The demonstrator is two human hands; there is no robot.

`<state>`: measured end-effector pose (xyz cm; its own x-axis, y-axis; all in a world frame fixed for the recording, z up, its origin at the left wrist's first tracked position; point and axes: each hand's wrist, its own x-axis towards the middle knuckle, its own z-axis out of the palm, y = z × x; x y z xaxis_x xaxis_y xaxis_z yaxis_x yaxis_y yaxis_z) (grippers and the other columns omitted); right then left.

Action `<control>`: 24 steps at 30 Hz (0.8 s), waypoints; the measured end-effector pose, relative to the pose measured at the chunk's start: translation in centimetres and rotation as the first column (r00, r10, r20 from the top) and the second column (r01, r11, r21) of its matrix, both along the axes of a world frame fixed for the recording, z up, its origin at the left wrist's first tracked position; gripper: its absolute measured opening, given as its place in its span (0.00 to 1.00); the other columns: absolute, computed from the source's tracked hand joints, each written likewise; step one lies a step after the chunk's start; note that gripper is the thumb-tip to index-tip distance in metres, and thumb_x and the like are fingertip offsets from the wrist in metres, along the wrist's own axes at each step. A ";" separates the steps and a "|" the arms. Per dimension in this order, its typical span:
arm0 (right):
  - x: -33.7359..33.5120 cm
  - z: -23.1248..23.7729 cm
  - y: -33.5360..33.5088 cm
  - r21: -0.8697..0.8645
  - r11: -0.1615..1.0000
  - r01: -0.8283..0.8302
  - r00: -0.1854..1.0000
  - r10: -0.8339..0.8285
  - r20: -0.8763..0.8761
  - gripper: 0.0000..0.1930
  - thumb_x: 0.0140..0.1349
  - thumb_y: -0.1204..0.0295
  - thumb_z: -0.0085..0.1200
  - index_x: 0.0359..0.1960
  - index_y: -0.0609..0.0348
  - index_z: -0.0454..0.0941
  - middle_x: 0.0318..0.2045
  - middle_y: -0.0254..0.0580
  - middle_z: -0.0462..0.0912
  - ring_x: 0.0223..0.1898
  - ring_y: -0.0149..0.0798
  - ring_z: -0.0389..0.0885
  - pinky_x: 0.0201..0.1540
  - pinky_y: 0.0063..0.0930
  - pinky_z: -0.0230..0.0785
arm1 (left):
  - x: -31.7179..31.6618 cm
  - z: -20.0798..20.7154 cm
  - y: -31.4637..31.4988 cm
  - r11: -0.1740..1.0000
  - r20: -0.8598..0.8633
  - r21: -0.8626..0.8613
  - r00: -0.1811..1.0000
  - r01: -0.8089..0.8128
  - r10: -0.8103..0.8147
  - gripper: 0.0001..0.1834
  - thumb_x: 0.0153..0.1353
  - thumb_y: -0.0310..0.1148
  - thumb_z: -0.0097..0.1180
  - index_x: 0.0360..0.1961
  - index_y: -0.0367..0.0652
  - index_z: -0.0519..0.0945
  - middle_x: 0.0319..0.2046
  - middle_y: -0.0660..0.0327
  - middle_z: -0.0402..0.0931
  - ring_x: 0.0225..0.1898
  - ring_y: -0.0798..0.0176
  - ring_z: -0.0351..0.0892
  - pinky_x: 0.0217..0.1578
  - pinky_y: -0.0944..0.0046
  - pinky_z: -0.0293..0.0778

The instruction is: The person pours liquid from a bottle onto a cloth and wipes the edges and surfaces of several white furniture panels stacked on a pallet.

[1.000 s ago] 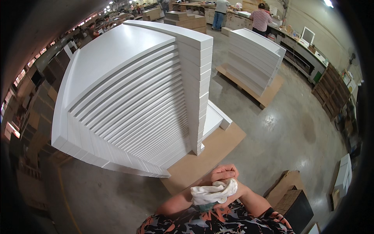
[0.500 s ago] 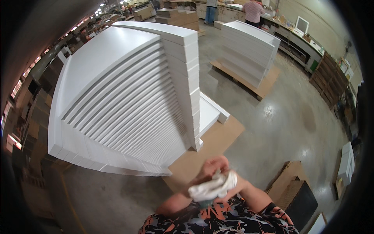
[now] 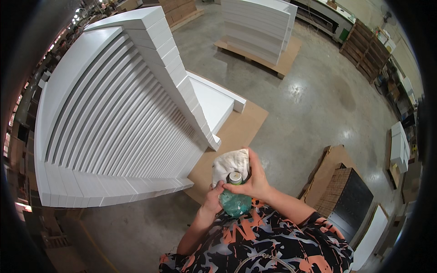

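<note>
Close to my body, a green bottle (image 3: 235,203) with a whitish cap (image 3: 235,177) is between my two hands. A white cloth (image 3: 224,165), slightly soiled, is bunched against the far side of the bottle's neck. My left hand (image 3: 212,197) is closed at the left of the bottle, its thumb by the neck. My right hand (image 3: 257,178) wraps the cloth's right edge, with its thumb reaching to the neck. Ahead and to the left rises a tall stack of white slatted panels (image 3: 123,104) with thick frames. Fingers behind the cloth and bottle are hidden.
Brown board (image 3: 251,119) lies under the stack, bearing a white panel (image 3: 211,98). Farther off, another white stack (image 3: 255,29) sits on a pallet (image 3: 286,68). Cardboard (image 3: 318,177) and a black-sided box (image 3: 353,195) lie right. A wooden pallet (image 3: 364,48) leans at the far right.
My view has tipped downward, and the stacks sit farther left and higher. The bottle and its cap now show clearly between my hands; the cloth is now upright behind the neck.
</note>
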<state>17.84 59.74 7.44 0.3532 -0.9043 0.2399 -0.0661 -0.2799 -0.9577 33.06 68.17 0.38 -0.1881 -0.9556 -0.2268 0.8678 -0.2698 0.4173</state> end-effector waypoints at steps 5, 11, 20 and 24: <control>-1.4 0.5 1.9 -0.668 0.701 0.248 0.898 -0.426 -0.114 0.50 0.37 0.51 0.77 0.58 0.69 0.65 0.46 0.48 0.75 0.43 0.46 0.75 0.49 0.35 0.68 | -0.6 0.8 -0.5 0.999 0.094 0.039 0.995 0.034 -0.037 0.38 0.69 0.56 0.42 0.68 0.35 0.58 0.63 0.51 0.66 0.63 0.52 0.68 0.63 0.52 0.64; -3.8 -2.4 2.1 -0.181 0.946 -0.270 0.963 0.261 -0.071 0.37 0.40 0.52 0.76 0.49 0.62 0.76 0.40 0.40 0.82 0.40 0.43 0.80 0.46 0.32 0.69 | -1.1 1.4 -1.3 0.998 -0.009 0.017 0.999 0.053 -0.053 0.39 0.70 0.58 0.38 0.68 0.35 0.57 0.64 0.50 0.65 0.64 0.52 0.67 0.63 0.53 0.64; -3.2 -4.8 2.5 0.394 0.864 -0.313 0.949 0.268 0.166 0.28 0.41 0.78 0.75 0.48 0.59 0.78 0.45 0.36 0.82 0.48 0.31 0.79 0.55 0.29 0.71 | -1.0 3.5 -2.1 0.985 0.422 0.170 0.904 -0.007 -0.066 0.34 0.73 0.54 0.37 0.64 0.33 0.65 0.57 0.53 0.72 0.55 0.60 0.73 0.57 0.61 0.67; -3.7 -2.5 0.9 0.334 0.926 -0.176 0.981 0.138 0.134 0.25 0.42 0.81 0.72 0.45 0.61 0.78 0.42 0.38 0.84 0.45 0.33 0.81 0.51 0.29 0.72 | 0.7 3.2 -2.0 0.984 0.689 -0.026 0.709 -0.178 0.146 0.29 0.73 0.48 0.42 0.58 0.30 0.71 0.50 0.56 0.76 0.52 0.66 0.71 0.54 0.66 0.66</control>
<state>14.18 60.67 4.89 0.4868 -0.8729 -0.0308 0.0593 0.0682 -0.9959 33.77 66.17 3.61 0.1911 -0.9440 -0.2690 0.3789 -0.1819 0.9074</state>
